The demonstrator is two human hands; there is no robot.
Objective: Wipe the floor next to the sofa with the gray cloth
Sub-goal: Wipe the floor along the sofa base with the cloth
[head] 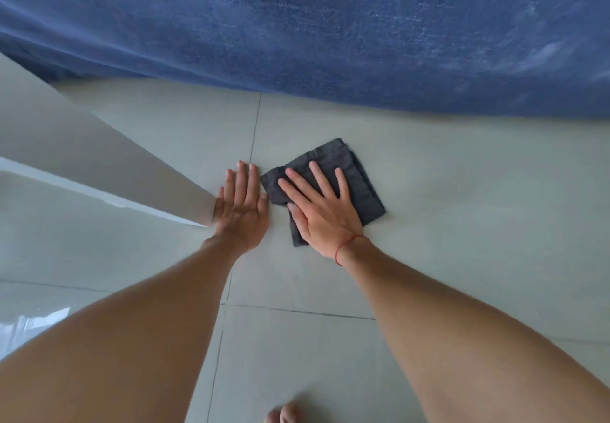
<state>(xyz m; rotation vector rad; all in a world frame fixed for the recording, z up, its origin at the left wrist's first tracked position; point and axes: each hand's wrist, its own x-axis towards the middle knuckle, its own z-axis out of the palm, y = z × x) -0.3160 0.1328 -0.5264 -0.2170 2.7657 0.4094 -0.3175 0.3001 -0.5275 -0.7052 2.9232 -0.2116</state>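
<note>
The dark gray cloth lies folded flat on the pale tiled floor, a short way in front of the blue sofa. My right hand presses down on the cloth with spread fingers and covers its near left part; a red string circles that wrist. My left hand rests flat on the bare tile just left of the cloth, fingers together, holding nothing. Its fingertips reach a grout line.
The sofa's fabric fills the whole top of the view and overhangs the floor. A glossy white panel slants in from the left and ends right beside my left hand. My bare toes show at the bottom edge.
</note>
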